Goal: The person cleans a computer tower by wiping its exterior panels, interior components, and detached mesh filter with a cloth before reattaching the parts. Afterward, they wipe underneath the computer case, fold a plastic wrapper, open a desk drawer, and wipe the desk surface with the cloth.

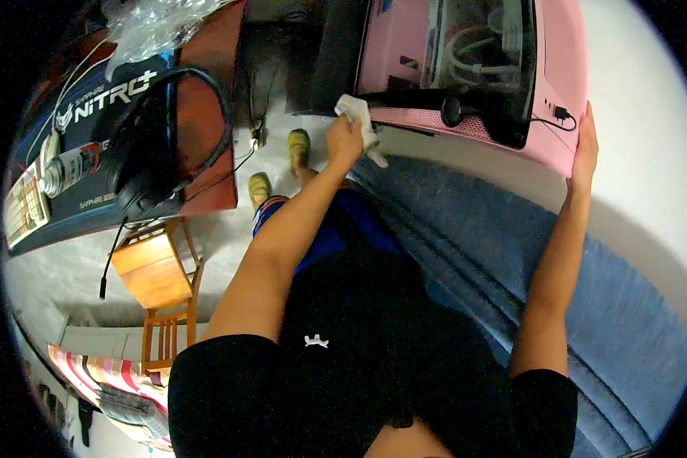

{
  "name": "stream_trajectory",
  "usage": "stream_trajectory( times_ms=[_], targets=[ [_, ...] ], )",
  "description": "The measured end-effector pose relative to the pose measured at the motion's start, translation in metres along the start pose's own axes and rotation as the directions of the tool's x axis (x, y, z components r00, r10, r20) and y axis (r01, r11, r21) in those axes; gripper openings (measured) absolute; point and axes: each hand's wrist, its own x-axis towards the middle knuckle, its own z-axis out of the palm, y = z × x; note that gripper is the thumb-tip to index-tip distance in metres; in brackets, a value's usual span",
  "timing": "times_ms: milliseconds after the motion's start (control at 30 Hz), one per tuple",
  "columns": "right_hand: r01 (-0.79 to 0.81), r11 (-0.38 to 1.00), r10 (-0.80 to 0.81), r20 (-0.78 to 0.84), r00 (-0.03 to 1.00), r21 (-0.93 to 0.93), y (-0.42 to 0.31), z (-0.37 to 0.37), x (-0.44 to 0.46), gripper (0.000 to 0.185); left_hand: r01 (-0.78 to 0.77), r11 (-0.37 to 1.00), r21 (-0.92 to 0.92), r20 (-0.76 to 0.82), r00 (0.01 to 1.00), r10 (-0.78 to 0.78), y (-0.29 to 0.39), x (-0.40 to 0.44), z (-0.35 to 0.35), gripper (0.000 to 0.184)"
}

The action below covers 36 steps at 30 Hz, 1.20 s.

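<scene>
Bunched in my left hand (pixel 346 143) is a crumpled white cloth (pixel 353 108), its loose end hanging down past my fingers. The fingers are closed round it, beside the lower left corner of a pink computer case (pixel 551 145) with a dark see-through panel. Flat against the right side of that case lies my right hand (pixel 585 149), fingers stretched out. A rounded black object (pixel 457 107) is at the case's lower edge. From near it a thin cable runs to a small black plug (pixel 562 113) in the case.
On the left, a reddish-brown table (pixel 210 195) bears a black headset (pixel 141 183), a SAPPHIRE NITRO+ box (pixel 103 103), a spray can (pixel 70 169), a keyboard (pixel 26 204) and clear plastic wrap (pixel 156 30). A wooden chair (pixel 153 271) stands below. Blue padded fabric (pixel 504 237) lies right of my legs.
</scene>
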Motion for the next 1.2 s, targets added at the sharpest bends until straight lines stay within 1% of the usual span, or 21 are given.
stream_trajectory(
  times_ms=[67,100,200,233,267,300,367,400,467,533,567,633,667,767,867,967,1000,1033,1067,1133,1200],
  targets=[
    [0.024,0.999,-0.024,-0.005,1.0,-0.041,0.007,-0.003,0.006,0.056,-0.051,0.999,0.006,-0.014,0.999,0.051,0.008,-0.008,-0.002,0.032],
    [0.03,0.998,-0.03,-0.005,1.0,-0.06,0.005,-0.003,0.005,0.056,-0.137,0.991,-0.004,-0.046,0.989,0.137,0.03,-0.014,-0.012,0.033],
    [0.072,0.99,-0.083,-0.085,0.993,-0.122,0.002,-0.007,-0.001,0.052,-0.265,0.963,-0.042,0.066,0.961,0.267,0.075,-0.022,-0.035,0.031],
    [0.095,0.985,-0.113,-0.124,0.986,-0.143,0.004,-0.008,0.0,0.05,-0.22,0.97,-0.104,0.11,0.967,0.231,0.099,-0.031,-0.049,0.03],
    [0.119,0.979,-0.147,-0.163,0.976,-0.168,0.007,-0.009,0.002,0.047,-0.249,0.961,-0.116,0.096,0.961,0.261,0.105,-0.036,-0.052,0.03],
    [0.236,0.948,-0.292,-0.285,0.913,-0.214,0.016,-0.012,0.003,0.04,-0.278,0.951,-0.133,0.082,0.953,0.29,0.111,-0.04,-0.053,0.03],
    [0.264,0.933,-0.339,-0.357,0.87,-0.243,-0.021,-0.007,-0.012,0.038,-0.353,0.914,-0.199,0.049,0.928,0.369,0.112,-0.04,-0.046,0.03],
    [0.281,0.925,-0.365,-0.386,0.847,-0.257,-0.043,0.002,-0.021,0.038,-0.356,0.906,-0.228,0.025,0.928,0.371,0.116,-0.044,-0.046,0.029],
    [0.449,0.792,-0.534,-0.113,0.838,-0.415,-0.092,0.018,-0.043,0.033,-0.338,0.91,-0.242,0.005,0.937,0.35,0.12,-0.05,-0.046,0.028],
    [0.683,0.591,-0.641,0.264,0.721,-0.43,-0.129,0.035,-0.058,0.03,-0.324,0.913,-0.249,0.025,0.94,0.34,0.12,-0.049,-0.045,0.027],
    [0.72,0.541,-0.643,0.338,0.687,-0.436,-0.139,0.044,-0.059,0.027,-0.311,0.917,-0.248,0.035,0.943,0.33,0.117,-0.05,-0.046,0.027],
    [0.792,0.439,-0.63,0.483,0.608,-0.425,-0.152,0.056,-0.058,0.021,-0.357,0.897,-0.26,-0.031,0.932,0.362,0.114,-0.052,-0.043,0.026],
    [0.815,0.403,-0.627,0.523,0.577,-0.416,-0.156,0.06,-0.054,0.019,-0.38,0.887,-0.264,-0.065,0.924,0.376,0.113,-0.05,-0.042,0.026],
    [0.881,0.274,-0.599,0.648,0.471,-0.386,-0.169,0.065,-0.042,0.013,-0.366,0.885,-0.287,-0.065,0.929,0.363,0.11,-0.049,-0.037,0.028],
    [0.897,0.168,-0.54,0.723,0.431,-0.409,-0.174,0.074,-0.035,0.014,-0.348,0.898,-0.27,-0.067,0.937,0.343,0.109,-0.05,-0.035,0.028],
    [0.889,0.271,-0.543,0.703,0.459,-0.37,-0.168,0.075,-0.022,0.013,-0.326,0.912,-0.25,-0.059,0.945,0.322,0.115,-0.053,-0.039,0.027],
    [0.784,0.51,-0.488,0.632,0.603,-0.354,-0.166,0.074,-0.02,0.014,-0.318,0.916,-0.245,-0.056,0.948,0.314,0.12,-0.055,-0.042,0.027],
    [0.627,0.713,-0.391,0.563,0.728,-0.314,-0.164,0.07,-0.019,0.016,-0.325,0.913,-0.248,-0.042,0.945,0.325,0.128,-0.057,-0.047,0.027],
    [0.43,0.867,-0.264,0.499,0.825,-0.252,-0.162,0.066,-0.017,0.019,-0.337,0.907,-0.254,-0.029,0.94,0.341,0.137,-0.06,-0.05,0.027],
    [0.318,0.942,-0.251,0.406,0.879,-0.105,-0.153,0.057,-0.005,0.024,-0.397,0.887,-0.235,-0.007,0.914,0.407,0.162,-0.068,-0.061,0.027],
    [0.176,0.979,-0.199,0.308,0.93,0.101,-0.148,0.049,0.003,0.028,-0.43,0.843,-0.325,0.004,0.89,0.455,0.192,-0.076,-0.071,0.027]
  ],
)
